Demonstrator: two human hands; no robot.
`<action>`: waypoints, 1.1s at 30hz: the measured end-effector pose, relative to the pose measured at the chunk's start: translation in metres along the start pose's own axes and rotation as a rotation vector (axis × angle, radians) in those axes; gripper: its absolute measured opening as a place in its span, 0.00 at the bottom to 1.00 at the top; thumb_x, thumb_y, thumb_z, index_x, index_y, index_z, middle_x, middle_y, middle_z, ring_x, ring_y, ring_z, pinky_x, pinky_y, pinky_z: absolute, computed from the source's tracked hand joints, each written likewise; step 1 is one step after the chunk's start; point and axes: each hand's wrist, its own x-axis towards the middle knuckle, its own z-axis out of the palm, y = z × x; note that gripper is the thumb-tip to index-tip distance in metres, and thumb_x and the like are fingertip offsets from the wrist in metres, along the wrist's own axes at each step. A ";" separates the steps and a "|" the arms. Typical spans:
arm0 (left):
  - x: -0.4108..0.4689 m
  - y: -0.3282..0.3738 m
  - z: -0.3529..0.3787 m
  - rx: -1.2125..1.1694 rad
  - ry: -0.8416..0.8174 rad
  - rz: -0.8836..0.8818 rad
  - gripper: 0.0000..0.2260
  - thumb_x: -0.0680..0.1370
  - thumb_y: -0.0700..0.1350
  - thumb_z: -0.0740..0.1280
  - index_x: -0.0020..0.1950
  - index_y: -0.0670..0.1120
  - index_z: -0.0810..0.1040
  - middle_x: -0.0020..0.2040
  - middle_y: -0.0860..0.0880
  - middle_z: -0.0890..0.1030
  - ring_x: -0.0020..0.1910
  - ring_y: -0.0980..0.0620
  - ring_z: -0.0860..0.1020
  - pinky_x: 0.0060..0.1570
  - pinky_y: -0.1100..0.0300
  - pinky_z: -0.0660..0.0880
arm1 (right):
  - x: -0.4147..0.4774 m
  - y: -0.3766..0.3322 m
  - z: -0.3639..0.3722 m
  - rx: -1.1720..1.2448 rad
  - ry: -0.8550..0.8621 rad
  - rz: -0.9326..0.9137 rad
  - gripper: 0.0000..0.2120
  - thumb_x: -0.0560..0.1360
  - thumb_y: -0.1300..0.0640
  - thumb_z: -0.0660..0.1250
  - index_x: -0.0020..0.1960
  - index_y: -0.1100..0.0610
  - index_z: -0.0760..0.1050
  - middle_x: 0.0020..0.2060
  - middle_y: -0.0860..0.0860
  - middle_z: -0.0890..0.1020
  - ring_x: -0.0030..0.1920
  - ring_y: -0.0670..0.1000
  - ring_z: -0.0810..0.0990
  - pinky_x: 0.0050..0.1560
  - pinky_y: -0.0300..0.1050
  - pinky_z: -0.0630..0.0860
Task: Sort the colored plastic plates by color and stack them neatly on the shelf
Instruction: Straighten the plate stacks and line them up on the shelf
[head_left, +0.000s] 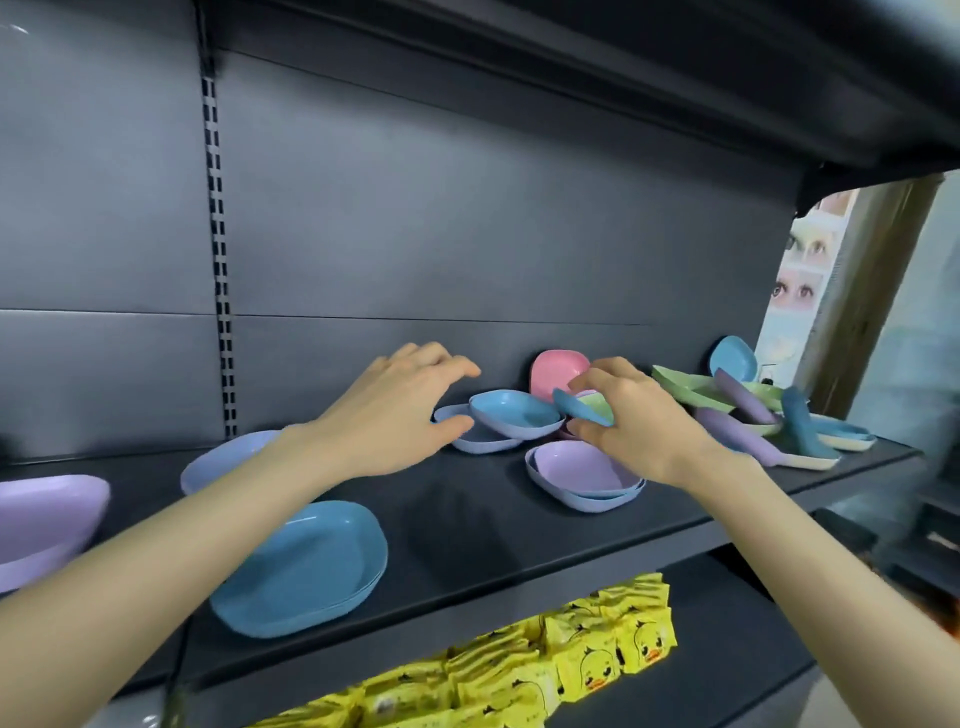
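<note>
Smooth matt plastic plates (306, 566), dark matt metal shelf (467, 525), glossy yellow packets (613, 644)

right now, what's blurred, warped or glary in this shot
Head view: wide lens bows the dark metal shelf; the lilac plastic plate at far left and the right margin are smeared; glare streaks the large blue plastic plate; the right hand pinching a small blue plate is fairly sharp.

The dark grey metal shelf (467, 525) carries stacked blue rounded-square plastic plates (306, 566) front left, a lilac plastic plate (47, 519) far left, nested lilac-and-pale-blue plates (582, 475) at centre, and a jumbled green, purple and blue plate heap (769, 415) at right.
</note>
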 end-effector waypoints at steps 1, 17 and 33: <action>0.011 0.002 0.006 0.004 0.002 0.003 0.21 0.78 0.54 0.61 0.70 0.54 0.65 0.64 0.54 0.69 0.63 0.53 0.65 0.61 0.59 0.63 | 0.006 0.011 0.000 -0.002 0.000 0.002 0.21 0.75 0.52 0.66 0.67 0.53 0.69 0.66 0.50 0.67 0.64 0.55 0.70 0.60 0.51 0.70; 0.169 -0.008 0.115 0.049 -0.096 -0.068 0.22 0.78 0.54 0.62 0.71 0.54 0.64 0.64 0.53 0.69 0.64 0.52 0.65 0.63 0.57 0.63 | 0.140 0.160 0.049 0.010 -0.119 -0.069 0.22 0.75 0.52 0.67 0.67 0.53 0.69 0.64 0.52 0.70 0.62 0.56 0.71 0.61 0.51 0.70; 0.214 -0.038 0.186 0.083 -0.183 -0.459 0.21 0.76 0.53 0.66 0.68 0.52 0.69 0.61 0.50 0.73 0.60 0.50 0.72 0.62 0.53 0.68 | 0.257 0.212 0.111 0.144 -0.383 -0.530 0.20 0.69 0.55 0.73 0.60 0.54 0.76 0.52 0.49 0.80 0.52 0.49 0.75 0.48 0.36 0.67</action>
